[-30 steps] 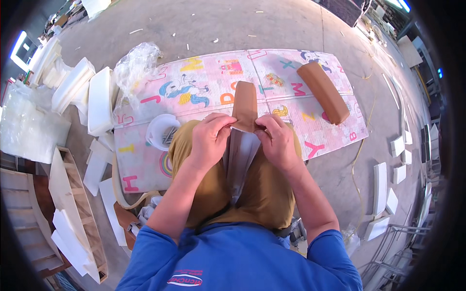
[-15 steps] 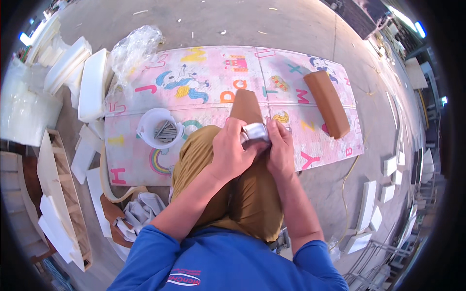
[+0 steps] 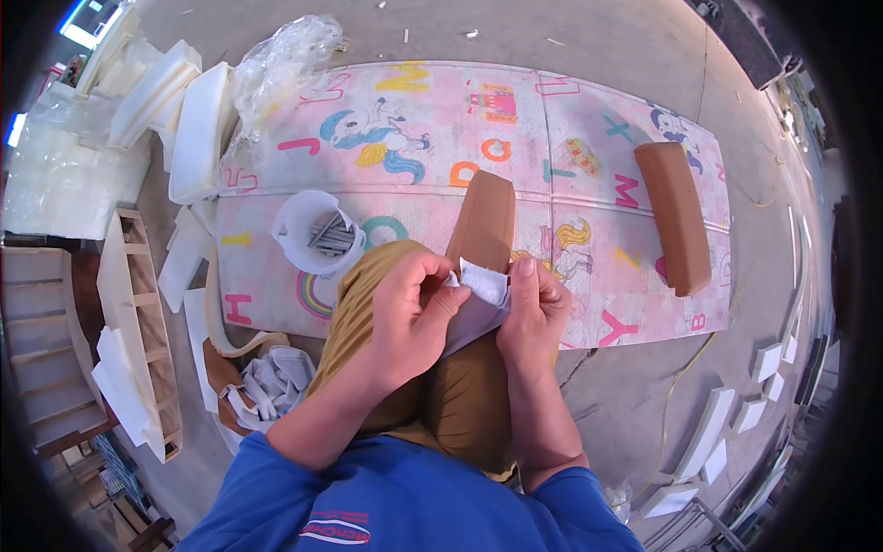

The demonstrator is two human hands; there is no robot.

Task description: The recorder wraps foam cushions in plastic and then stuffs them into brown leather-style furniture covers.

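Observation:
A brown padded piece (image 3: 483,216) extends away from me above my lap. Its near end has a white fabric flap (image 3: 486,283), with pale cloth hanging below it over my legs. My left hand (image 3: 409,317) pinches the left corner of this flap between thumb and fingers. On the right side, my right hand (image 3: 533,313) grips the flap's other edge, thumb on top and fingers curled. A second brown padded piece (image 3: 676,216), longer and slightly curved, lies on the pink mat (image 3: 589,317) to the right.
A white bucket (image 3: 283,232) with grey sticks stands on the mat at left. Clear plastic wrap (image 3: 290,69) and white foam blocks (image 3: 198,138) lie beyond it. Wooden frames (image 3: 138,322) and crumpled grey cloth (image 3: 280,373) sit at left; foam offcuts (image 3: 706,432) lie at right.
The brown piece's near end is now spread, showing more white fabric between my hands. My left hand has turned and shifted left and down. The view has shifted slightly, moving the mat rightward.

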